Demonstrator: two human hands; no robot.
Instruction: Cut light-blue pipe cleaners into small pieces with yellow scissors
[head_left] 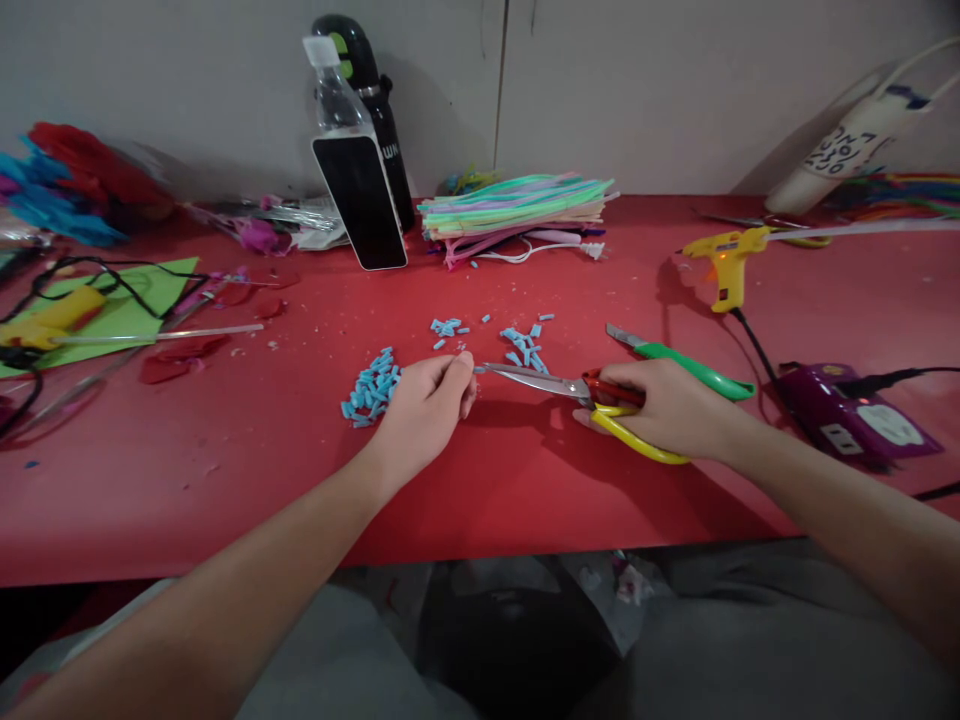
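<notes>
My left hand (429, 400) pinches a short light-blue piece (480, 369) between thumb and fingers, its end just showing. In my right hand (667, 405) are scissors (536, 379) with red and yellow handles, the blade tips pointing left at that blue piece. A heap of small cut blue pieces (371, 388) lies beside my left hand. Two looser groups of blue pieces, one at the back (447, 327) and one behind the scissor blades (526, 348), rest on the red table (480, 500). A green-handled cutting tool (697, 370) lies behind my right hand, partly covered by it.
A bundle of pastel pipe cleaners (517, 205) lies at the back. Left of it, a phone (361, 203) leans on a clear bottle (337, 100) before a black flask (390, 140). Rightward are a yellow glue gun (727, 265) and a purple power box (859, 415) with cords.
</notes>
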